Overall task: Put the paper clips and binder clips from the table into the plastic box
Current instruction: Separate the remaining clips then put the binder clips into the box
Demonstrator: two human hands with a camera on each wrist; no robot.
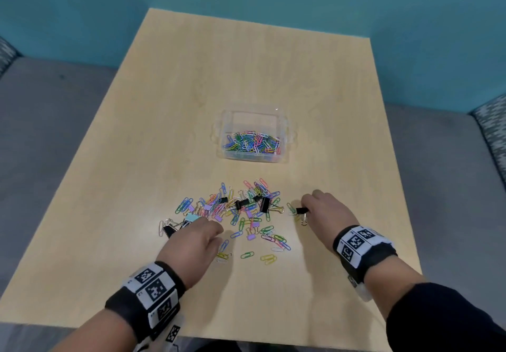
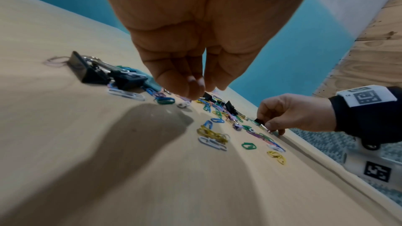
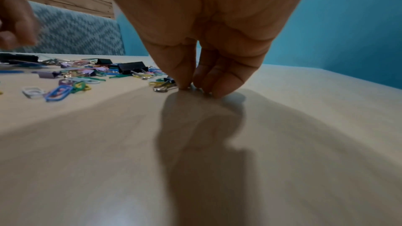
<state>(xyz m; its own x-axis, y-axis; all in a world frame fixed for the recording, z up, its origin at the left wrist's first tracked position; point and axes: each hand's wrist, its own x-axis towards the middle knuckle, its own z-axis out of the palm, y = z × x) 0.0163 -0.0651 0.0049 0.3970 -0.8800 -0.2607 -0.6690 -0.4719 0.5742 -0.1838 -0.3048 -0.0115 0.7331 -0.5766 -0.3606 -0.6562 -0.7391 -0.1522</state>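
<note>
Head view, small black binder clip (image 1: 301,210) touching right hand (image 1: 327,212) fingers (image 1: 306,202)

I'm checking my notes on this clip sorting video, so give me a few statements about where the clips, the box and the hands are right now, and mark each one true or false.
1. The plastic box already holds coloured paper clips. True.
2. The box has a lid on. False: it is open at the top.
3. The right hand is at a small black binder clip on the right edge of the pile. True.
4. The left hand is over the box. False: it is at the pile's left side, near the table edge closest to the person.
5. No binder clips remain on the table. False: several remain.
</note>
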